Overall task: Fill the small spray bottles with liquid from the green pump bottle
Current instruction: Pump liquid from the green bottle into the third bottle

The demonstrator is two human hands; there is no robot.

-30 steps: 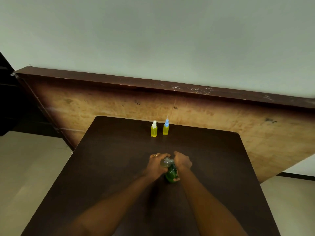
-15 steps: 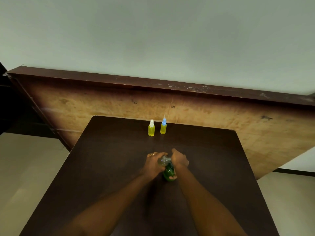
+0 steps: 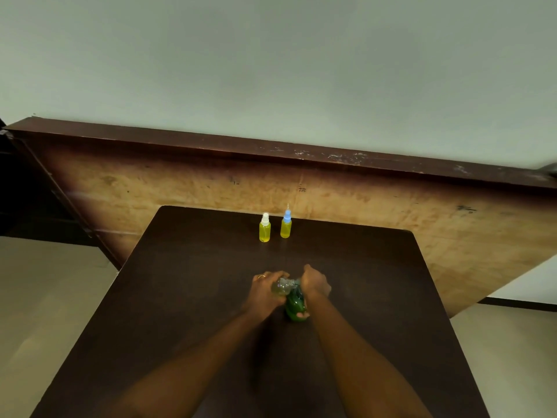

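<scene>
Head view: right hand (image 3: 315, 283) half-covers green pump bottle (image 3: 294, 303) (top blurred).

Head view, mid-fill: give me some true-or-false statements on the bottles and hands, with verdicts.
1. The white-capped bottle and the blue-capped bottle stand upright near the table's far edge. True.
2. Both hold yellow liquid. True.
3. The green pump bottle lies alone at the table's left edge. False: the right hand grips it mid-table.
4. The left hand is idle. False: it holds a small clear bottle against the green one's top.
5. The blue-capped bottle stands left of the white-capped one. False: right of it.
</scene>
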